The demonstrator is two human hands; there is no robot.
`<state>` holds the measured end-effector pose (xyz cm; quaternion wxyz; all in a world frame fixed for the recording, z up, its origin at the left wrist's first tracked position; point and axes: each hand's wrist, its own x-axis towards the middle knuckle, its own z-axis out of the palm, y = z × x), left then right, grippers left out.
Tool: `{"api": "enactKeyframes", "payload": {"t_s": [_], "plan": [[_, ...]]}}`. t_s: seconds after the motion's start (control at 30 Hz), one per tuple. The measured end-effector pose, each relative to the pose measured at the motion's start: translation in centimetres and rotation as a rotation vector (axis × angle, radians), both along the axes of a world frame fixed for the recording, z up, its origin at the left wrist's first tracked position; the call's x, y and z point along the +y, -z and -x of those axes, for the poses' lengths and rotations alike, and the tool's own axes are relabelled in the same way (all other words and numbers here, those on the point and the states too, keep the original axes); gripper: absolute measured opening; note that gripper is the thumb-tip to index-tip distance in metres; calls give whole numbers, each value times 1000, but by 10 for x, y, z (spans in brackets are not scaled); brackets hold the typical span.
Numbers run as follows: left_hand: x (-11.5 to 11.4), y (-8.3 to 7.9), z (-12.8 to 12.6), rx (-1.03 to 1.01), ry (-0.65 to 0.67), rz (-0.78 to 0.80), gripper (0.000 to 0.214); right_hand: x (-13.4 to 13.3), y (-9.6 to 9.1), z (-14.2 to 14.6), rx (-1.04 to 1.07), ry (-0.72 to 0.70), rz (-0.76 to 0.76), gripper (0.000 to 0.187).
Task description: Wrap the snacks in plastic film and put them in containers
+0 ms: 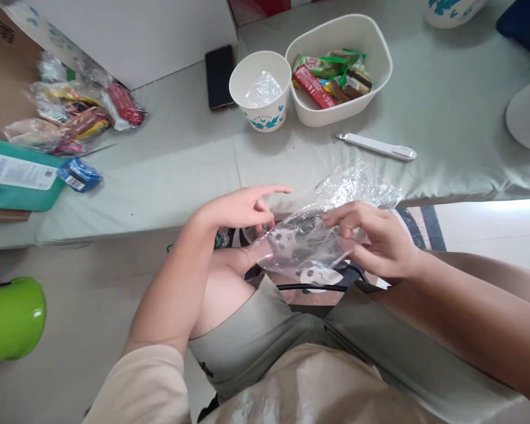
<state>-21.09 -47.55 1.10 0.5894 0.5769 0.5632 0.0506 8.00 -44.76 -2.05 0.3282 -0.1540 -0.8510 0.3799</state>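
Observation:
A clear, crinkled plastic bag (pixel 309 235) stretches between my hands over my lap, by the table's front edge. Its far side spreads up over that edge. My right hand (pixel 375 238) pinches the bag's right part between thumb and fingers. At the bag's left end is my left hand (pixel 245 207), index finger pointing out and the other fingers curled at the plastic; their grip is partly hidden. Above the bag lies a white utility-knife-like cutter (pixel 377 146). A paper cup (pixel 269 121) with blue leaf prints holds crumpled clear plastic.
Beside the cup, a white tub (pixel 335 116) holds several wrapped snacks. A black phone (pixel 219 76) lies left of the cup. Farther left are a bag of snacks (pixel 77 118), a blue packet (pixel 80 175) and a teal container (pixel 22 191). A green bin (pixel 15 318) is on the floor.

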Motion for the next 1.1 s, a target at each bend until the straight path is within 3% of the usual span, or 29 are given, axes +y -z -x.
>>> {"api": "enactKeyframes", "payload": {"t_s": [0.07, 0.13, 0.2, 0.27, 0.33, 0.37, 0.53, 0.63, 0.73, 0.83, 0.93, 1.1], "plan": [[-1, 7, -6, -44, 113, 105, 96, -1, 0, -2, 57, -37, 127, 16], [-5, 15, -20, -140, 145, 47, 102, -1, 0, -2, 120, -59, 237, 14], [-7, 23, -35, -236, 124, -78, 89, -1, 0, -2, 158, -75, 328, 15], [-5, 28, -44, -286, 30, -224, 54, -1, -1, -3, 183, -66, 379, 16], [-3, 30, -47, -271, -99, -426, 26, 0, 0, -3, 185, -3, 356, 9], [-2, 29, -47, -249, -151, -557, 21, 1, 1, -2, 181, 39, 308, 7], [-6, 24, -44, -76, -320, -1388, 11, 2, 6, 1, 170, 348, -26, 14], [-8, 27, -40, 46, -362, -1687, 17, 6, 5, 2, 218, 517, -75, 14], [-6, 31, -30, 205, -275, -1618, 16, 13, 6, -1, 152, 577, -153, 11], [-3, 30, -18, 366, -75, -1216, 30, 18, 14, -3, -47, 579, -191, 4], [-2, 26, -15, 432, 37, -845, 57, 21, 26, -2, -121, 535, -239, 12], [-1, 24, -19, 421, 35, -714, 41, 22, 34, 2, -47, 401, -460, 8]]}}
